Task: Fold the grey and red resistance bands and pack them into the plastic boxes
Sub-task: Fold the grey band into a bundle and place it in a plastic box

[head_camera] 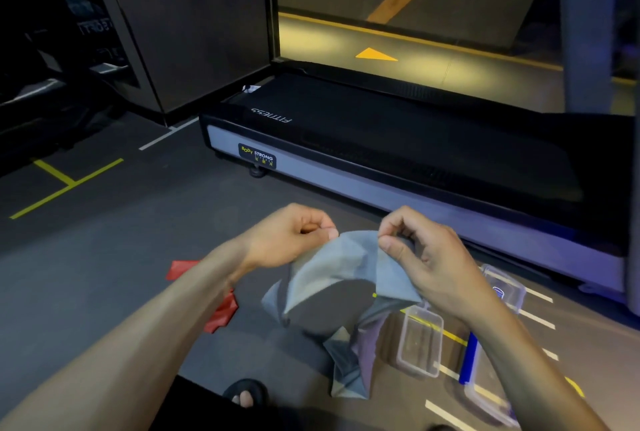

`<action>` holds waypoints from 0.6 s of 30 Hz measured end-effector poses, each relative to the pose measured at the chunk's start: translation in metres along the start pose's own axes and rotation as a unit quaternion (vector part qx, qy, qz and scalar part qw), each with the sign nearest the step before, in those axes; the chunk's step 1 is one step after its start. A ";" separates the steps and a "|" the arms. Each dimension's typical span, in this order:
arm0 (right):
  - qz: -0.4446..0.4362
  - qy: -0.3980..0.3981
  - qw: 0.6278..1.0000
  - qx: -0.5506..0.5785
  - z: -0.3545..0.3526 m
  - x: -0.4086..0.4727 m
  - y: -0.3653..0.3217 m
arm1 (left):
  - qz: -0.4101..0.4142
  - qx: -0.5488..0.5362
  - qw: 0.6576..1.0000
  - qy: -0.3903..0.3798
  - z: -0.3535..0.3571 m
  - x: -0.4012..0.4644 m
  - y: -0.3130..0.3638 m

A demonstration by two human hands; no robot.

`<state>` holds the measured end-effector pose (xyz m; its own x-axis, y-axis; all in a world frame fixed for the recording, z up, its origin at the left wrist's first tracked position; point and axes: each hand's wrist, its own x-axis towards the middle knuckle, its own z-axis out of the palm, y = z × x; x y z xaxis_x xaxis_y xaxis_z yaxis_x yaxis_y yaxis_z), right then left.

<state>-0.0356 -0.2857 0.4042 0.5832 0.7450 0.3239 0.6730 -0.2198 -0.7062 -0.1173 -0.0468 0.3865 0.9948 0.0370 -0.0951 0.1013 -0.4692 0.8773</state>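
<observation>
- Left hand point(291, 236): fingers curled, thumb and forefinger pinching the top edge of the grey band point(332, 278) at its left corner.
- Right hand point(419, 257): fingers curled, pinching the same top edge just to the right; the two pinch points are close together, with a short span of edge between them.
- The grey band is held up above the floor point(104, 257). Its lower length hangs twisted and bunched, and the tail reaches down near the person's foot point(246, 396).
- Step in hand, as judged: finding and squaring the edge before the first fold. Slide the pinches apart along the edge until the band hangs flat, shake out the twist, then bring end to end.
- Keep folds narrow enough for the open plastic box point(419, 344), which sits on the floor just below the right wrist.
- A second box point(502, 285) lies behind the right hand; a third container with a blue edge point(485, 385) lies under the right forearm, partly hidden.
- The red band point(221, 313) lies on the floor under the left forearm, untouched and apart from the grey one.
- Clearance: the treadmill point(381, 140) bounds the far side. Open floor lies to the left; the right is crowded with boxes, so lower the hanging tail clear of them.
</observation>
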 end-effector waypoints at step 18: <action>0.027 -0.008 0.999 0.033 -0.022 0.002 0.009 | 0.040 -0.129 0.988 -0.075 -0.007 -0.008 0.003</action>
<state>-0.0184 -0.2997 0.4124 0.6098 0.7434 0.2750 0.6094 -0.2179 -0.7623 -0.1253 -0.0423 0.3932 0.9887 -0.1314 -0.0718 0.0411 -0.2234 0.9739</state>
